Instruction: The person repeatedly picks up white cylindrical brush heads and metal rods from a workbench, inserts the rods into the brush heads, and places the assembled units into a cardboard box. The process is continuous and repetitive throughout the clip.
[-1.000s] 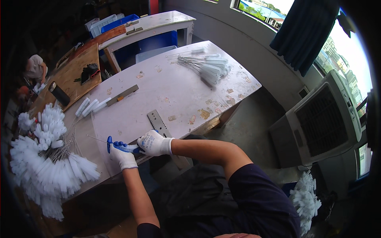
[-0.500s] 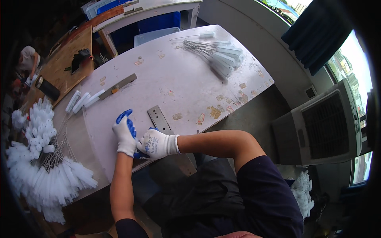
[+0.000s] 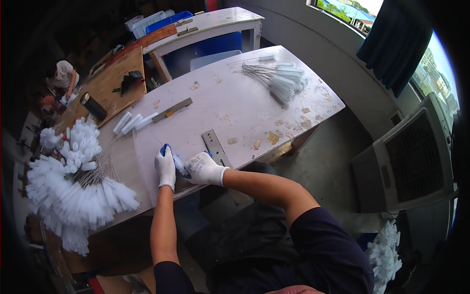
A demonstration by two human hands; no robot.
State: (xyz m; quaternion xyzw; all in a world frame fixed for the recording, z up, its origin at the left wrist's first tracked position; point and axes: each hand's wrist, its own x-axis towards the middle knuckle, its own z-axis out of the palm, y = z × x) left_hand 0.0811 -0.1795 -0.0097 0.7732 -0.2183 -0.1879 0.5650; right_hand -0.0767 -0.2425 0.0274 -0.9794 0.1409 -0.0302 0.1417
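Observation:
Both hands wear white knit gloves with blue-coated palms, close together over the near edge of the table. My left hand (image 3: 166, 167) is closed around a white-bristled wire brush (image 3: 179, 161), whose thin wire seems to run out past the fingers. My right hand (image 3: 202, 168) curls its fingers against the bristle end of the same brush; its fingertips are partly hidden. Just beyond the right hand lies a flat metal plate with rows of holes (image 3: 214, 145). A few more white brushes (image 3: 131, 123) rest beside a long metal bar (image 3: 172, 110).
A large heap of white brushes (image 3: 105, 196) covers the table's left side. Brushes with long wire handles (image 3: 281, 81) are fanned out at the far right. A dark bottle (image 3: 93, 106) lies on a brown board. An air cooler (image 3: 416, 152) stands right; another person (image 3: 64, 78) is at far left.
The whole view has shifted, so the table sits further right and lower. My left fingers have closed from a raised spread, and white bristles now show between the hands.

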